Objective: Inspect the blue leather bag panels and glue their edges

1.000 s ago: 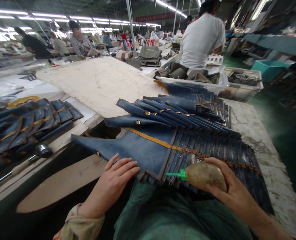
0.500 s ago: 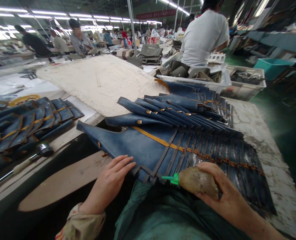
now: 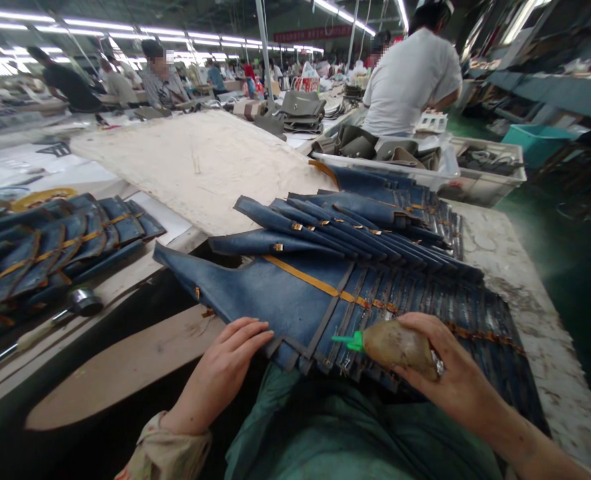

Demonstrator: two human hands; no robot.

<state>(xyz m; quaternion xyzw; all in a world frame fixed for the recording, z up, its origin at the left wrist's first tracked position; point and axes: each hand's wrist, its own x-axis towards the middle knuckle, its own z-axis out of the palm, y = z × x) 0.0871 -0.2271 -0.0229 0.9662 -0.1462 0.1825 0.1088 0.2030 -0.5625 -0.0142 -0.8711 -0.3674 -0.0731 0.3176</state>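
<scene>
A fanned stack of blue leather pieces with dark edges lies in front of me, crossed by an orange strip. Wet, shiny streaks show along the overlapping edges on its right. My left hand rests flat on the near edge of the top piece, fingers stretched out. In my right hand is a stained squeeze bottle, lying almost level, its thin green nozzle pointing left. The nozzle tip is just over the dark edge strips near the front of the stack; whether it touches them I cannot tell.
More blue pieces lie at left, near a hammer. A pale board stretches behind the stack. A tan pointed board is below my left arm. Plastic bins stand at back right, beside a person in a white shirt.
My right hand has moved slightly up and away from me with the bottle, so the nozzle is now over the edge strips. My left hand stays at nearly the same spot.
</scene>
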